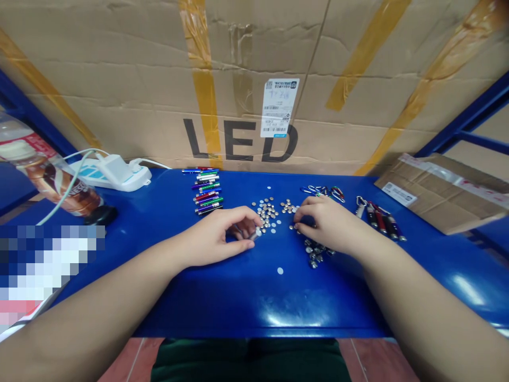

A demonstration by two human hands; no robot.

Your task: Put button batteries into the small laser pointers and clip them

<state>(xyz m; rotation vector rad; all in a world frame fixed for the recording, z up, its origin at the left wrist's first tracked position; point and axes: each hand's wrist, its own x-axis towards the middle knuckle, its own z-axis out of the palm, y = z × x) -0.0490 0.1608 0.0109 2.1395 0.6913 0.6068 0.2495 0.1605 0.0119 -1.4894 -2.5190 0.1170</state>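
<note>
Two bare forearms reach forward over a glossy blue workbench (258, 313). The left hand (212, 239) is curled and closed on a small metal piece (255, 233), which shows between the fingertips but is too small to identify. The right hand (324, 223) is arched, its fingers pressed down among silver button cells (266, 212); whether it is gripping one cannot be told.

The button cells lie in a loose heap between the two hands, with a smaller cluster (289, 207) just beyond the right fingers and a single cell (280, 270) nearer the person. Just below the right hand sits a pile of dark metal caps (314, 253). Beyond the right hand is a tangle of small carabiner clips (322, 191), and farther right lie several assembled keychain flashlights (384, 220). Beyond the left hand, colorful slim flashlight tubes (207, 192) are lined up in a neat stack.

Farther left of the left hand are a white power strip (115, 172) and a plastic drink bottle (43, 170) lying on its side. A large taped cardboard box (119, 69) printed "LED" stands behind the bench.
</note>
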